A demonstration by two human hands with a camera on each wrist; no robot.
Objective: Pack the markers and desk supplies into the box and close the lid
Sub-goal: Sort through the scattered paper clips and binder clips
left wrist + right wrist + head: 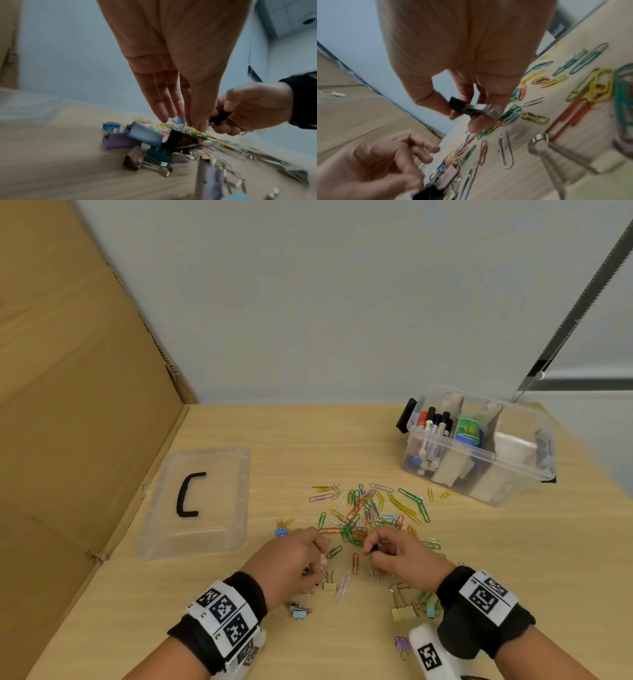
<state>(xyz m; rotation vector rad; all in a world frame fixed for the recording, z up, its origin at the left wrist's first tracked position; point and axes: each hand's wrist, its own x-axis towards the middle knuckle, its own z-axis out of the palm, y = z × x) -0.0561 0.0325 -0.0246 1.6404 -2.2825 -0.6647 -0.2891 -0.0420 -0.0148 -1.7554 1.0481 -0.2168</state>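
The clear plastic box [479,446] stands at the far right of the desk [274,440], uncovered. Its compartments hold upright markers [433,422], a green-and-blue item and cardboard dividers. The clear lid [197,501], with a black handle, lies flat at the far left, well apart from the box and beside a cardboard wall [68,405].

Coloured paper clips [370,511] are scattered across the middle of the desk. Binder clips [404,607] in yellow, blue, purple and black lie nearer the person, around both wrists.

The right hand [397,553] has its grip closed: thumb and fingers pinch a black binder clip [464,106] held above the paper clips.

The left hand [291,559] reaches down with its fingers [164,102] nearly straight. Its fingertips meet the wire handles of another black binder clip [181,139] resting among the others on the desk. The blurred wrist view does not show whether this grip has closed on the handles.
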